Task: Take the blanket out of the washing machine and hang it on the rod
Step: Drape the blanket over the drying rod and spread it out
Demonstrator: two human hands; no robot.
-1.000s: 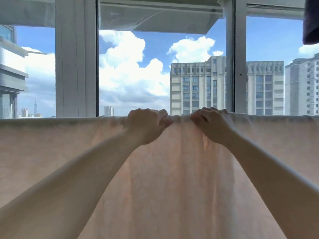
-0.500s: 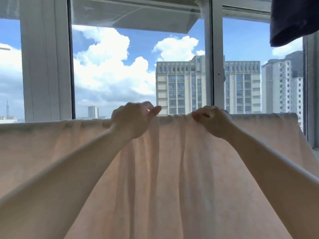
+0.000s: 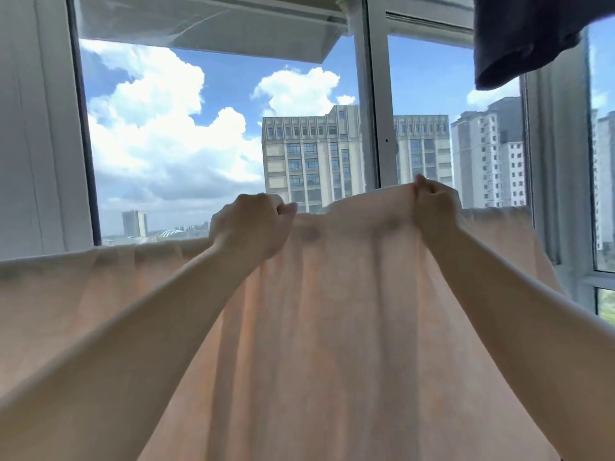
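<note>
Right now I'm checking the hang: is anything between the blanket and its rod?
Nothing visible is. The blanket drapes along its top fold; both hands pinch it, left hand, right hand. The rod itself is hidden.

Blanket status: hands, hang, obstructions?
Left hand and right hand both pinch blanket top edge. Blanket draped, middle lifted. Dark garment hangs upper right, clear.

Two hands are up at the fabric, a left hand and a right hand, both on the one pale peach blanket that stretches across the window. One dark garment hangs at the upper right. Outside I count one broad pale building and two white towers to its right.
</note>
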